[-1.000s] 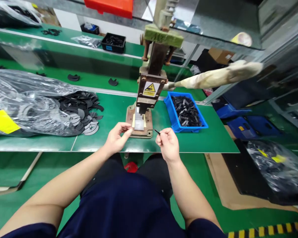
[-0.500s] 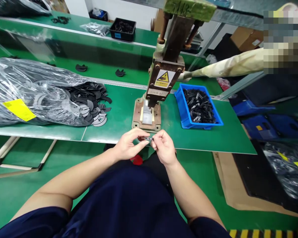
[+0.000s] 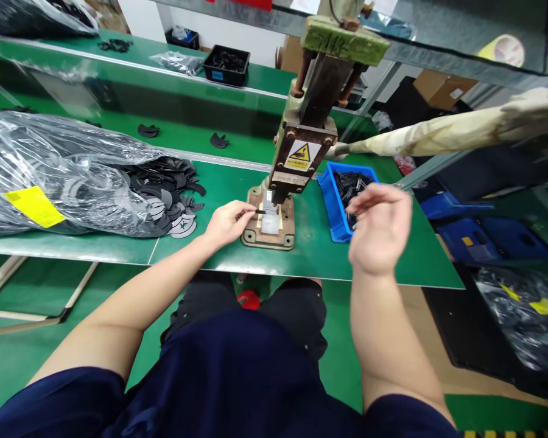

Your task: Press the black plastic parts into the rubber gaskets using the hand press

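Note:
My left hand pinches the end of a small, thin black part. It holds the part over the pale metal plate on the base of a bench press, under the press head. The part's far end lies close to the press tool; whether it touches the plate I cannot tell. Raised over the right side of the bench is my right hand, a little blurred, fingers loosely bent and apart, with nothing seen in it. Behind it, partly hidden, stands a blue bin of black clip-like parts.
A clear plastic bag spills dark curved pieces on the left of the green bench. The press's wrapped lever reaches out to the right, above the bin. A black bin sits on the rear bench.
My hands were together in front of the press with the small part between them. My left hand has carried it forward to the press plate; my right hand has let go and moved right and up.

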The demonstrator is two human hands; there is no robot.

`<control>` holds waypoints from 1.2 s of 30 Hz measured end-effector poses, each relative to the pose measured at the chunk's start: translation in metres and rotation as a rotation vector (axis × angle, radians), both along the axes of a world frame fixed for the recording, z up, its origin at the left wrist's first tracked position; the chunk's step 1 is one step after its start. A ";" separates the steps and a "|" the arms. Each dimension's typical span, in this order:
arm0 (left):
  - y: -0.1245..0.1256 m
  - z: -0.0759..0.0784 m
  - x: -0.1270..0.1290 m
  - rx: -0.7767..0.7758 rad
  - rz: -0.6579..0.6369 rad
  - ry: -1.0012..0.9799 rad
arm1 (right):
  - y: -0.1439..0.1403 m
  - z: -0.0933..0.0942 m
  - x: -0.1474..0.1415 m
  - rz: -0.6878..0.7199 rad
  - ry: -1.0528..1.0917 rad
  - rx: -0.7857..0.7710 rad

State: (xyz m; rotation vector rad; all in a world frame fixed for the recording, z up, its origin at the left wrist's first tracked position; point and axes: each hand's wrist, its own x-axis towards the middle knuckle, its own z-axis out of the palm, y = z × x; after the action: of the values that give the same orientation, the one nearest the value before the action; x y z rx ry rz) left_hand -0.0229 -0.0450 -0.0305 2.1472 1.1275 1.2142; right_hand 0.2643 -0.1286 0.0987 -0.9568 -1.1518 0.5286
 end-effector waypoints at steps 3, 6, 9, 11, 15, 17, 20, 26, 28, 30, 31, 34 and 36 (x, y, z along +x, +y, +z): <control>0.028 -0.006 0.007 0.037 -0.022 0.145 | 0.021 0.072 0.006 0.029 -0.022 0.357; 0.038 -0.006 0.016 0.103 -0.077 0.320 | 0.027 0.117 -0.009 0.164 -0.170 0.406; 0.038 -0.001 0.022 0.173 -0.124 0.469 | 0.028 0.125 -0.023 0.199 -0.248 0.438; 0.037 0.004 0.024 0.203 -0.142 0.540 | 0.028 0.115 -0.026 0.141 -0.241 0.435; 0.039 0.011 0.026 0.222 -0.174 0.590 | 0.017 0.082 -0.025 0.069 -0.277 0.453; 0.040 0.011 0.026 0.222 -0.183 0.577 | 0.003 0.061 -0.023 0.033 -0.355 0.423; 0.040 0.008 0.026 0.215 -0.178 0.549 | -0.019 0.027 -0.021 -0.008 -0.511 0.341; 0.035 0.010 0.025 0.173 -0.202 0.544 | -0.025 -0.023 -0.020 -0.118 -0.488 0.359; 0.039 0.013 0.014 0.147 -0.191 0.566 | -0.018 -0.031 -0.021 -0.154 -0.434 0.422; 0.050 0.016 -0.006 0.103 -0.120 0.629 | -0.012 -0.036 -0.021 -0.178 -0.391 0.467; 0.058 0.018 -0.020 0.077 -0.067 0.676 | -0.010 -0.038 -0.021 -0.182 -0.380 0.483; 0.090 0.026 -0.070 -0.005 0.075 0.858 | -0.008 -0.040 -0.020 -0.159 -0.399 0.506; 0.112 0.031 -0.099 -0.065 0.104 0.989 | -0.009 -0.040 -0.021 -0.145 -0.413 0.506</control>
State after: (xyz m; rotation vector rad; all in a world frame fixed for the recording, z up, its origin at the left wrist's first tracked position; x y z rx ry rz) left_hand -0.1224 0.0666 0.0009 2.7076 1.6056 0.0489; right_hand 0.2437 -0.1378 0.0590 -0.7109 -1.4790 -0.0928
